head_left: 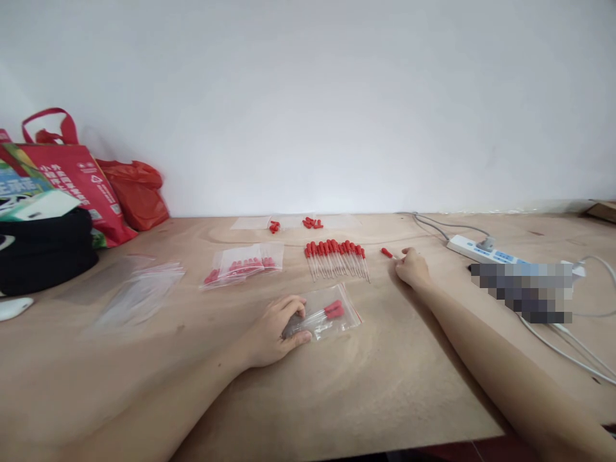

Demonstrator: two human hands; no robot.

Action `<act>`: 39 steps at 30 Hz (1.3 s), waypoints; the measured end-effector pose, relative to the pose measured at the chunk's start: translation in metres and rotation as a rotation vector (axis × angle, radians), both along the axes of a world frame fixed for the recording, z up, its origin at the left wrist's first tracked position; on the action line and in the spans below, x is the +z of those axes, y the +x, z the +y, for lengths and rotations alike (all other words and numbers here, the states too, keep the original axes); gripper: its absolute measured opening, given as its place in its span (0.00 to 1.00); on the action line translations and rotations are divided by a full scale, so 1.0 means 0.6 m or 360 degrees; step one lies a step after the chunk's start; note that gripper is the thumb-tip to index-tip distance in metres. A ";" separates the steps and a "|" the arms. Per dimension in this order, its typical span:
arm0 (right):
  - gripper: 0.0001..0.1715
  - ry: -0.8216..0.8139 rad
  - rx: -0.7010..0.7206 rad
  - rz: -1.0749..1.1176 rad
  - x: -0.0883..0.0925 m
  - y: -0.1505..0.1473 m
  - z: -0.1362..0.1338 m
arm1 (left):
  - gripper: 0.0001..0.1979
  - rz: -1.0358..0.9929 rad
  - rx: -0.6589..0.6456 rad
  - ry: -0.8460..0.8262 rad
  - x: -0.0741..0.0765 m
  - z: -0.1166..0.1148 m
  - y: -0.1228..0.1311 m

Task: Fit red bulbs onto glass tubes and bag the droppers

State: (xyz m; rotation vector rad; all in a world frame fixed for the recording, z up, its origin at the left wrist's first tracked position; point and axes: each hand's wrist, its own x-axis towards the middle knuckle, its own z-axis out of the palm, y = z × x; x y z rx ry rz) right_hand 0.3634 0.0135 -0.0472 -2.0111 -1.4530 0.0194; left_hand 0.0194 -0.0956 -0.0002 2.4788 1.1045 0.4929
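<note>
My left hand (279,330) rests on the wooden table, fingers curled over the near-left end of a clear zip bag (349,298). Inside that bag lie glass droppers with red rubber bulbs (333,309); their lower ends are partly under my fingers. Farther right, my right hand (412,268) is closed in a pinch around a single red-bulbed dropper (387,253), its bulb pointing to the left and most of its tube hidden. Between and beyond my hands, a row of several droppers (334,250) lies side by side, bulbs toward the wall.
Filled zip bags (248,264) and a pile of flat clear bags (142,292) lie to the left. Loose red bulbs (312,223) sit near the wall. A power strip (500,251) with cables is on the right. Red bags (129,192) and a black item (48,247) stand far left.
</note>
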 end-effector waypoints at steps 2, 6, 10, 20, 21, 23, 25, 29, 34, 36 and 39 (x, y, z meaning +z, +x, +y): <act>0.24 -0.0022 -0.0021 0.0005 0.008 0.005 -0.003 | 0.07 0.0006 0.0001 0.0003 0.000 0.000 0.000; 0.35 0.0094 0.0140 0.0100 0.041 -0.018 -0.025 | 0.08 0.0007 -0.0001 0.0006 0.002 0.000 0.000; 0.44 0.0261 0.0688 0.0636 0.063 -0.089 -0.073 | 0.10 0.0023 0.0003 0.0002 0.005 -0.001 0.002; 0.42 0.0296 0.0892 0.1319 0.032 -0.172 -0.103 | 0.12 0.0045 -0.0008 0.0000 0.007 -0.002 0.002; 0.40 0.0285 0.0919 0.1379 0.030 -0.174 -0.101 | 0.12 0.0051 -0.0010 0.0000 0.006 -0.001 0.002; 0.36 0.0259 0.0967 0.1550 0.026 -0.180 -0.100 | 0.14 0.0052 -0.0010 -0.0001 0.006 -0.001 0.001; 0.31 0.0222 0.0984 0.1732 0.024 -0.187 -0.103 | 0.16 0.0039 -0.0003 0.0002 0.006 -0.002 0.001; 0.24 0.0003 0.0972 0.1793 0.029 -0.193 -0.114 | 0.20 0.0016 0.0006 -0.0003 0.008 -0.004 0.001; 0.21 -0.0240 0.1069 0.1552 0.035 -0.188 -0.127 | 0.21 0.0022 0.0010 0.0003 0.007 -0.003 0.002; 0.20 -0.0246 0.1162 0.1512 0.034 -0.186 -0.127 | 0.21 0.0031 0.0007 0.0002 0.006 -0.002 0.002; 0.19 -0.0281 0.1440 0.1344 0.030 -0.183 -0.124 | 0.21 0.0043 0.0011 -0.0007 0.007 -0.002 0.003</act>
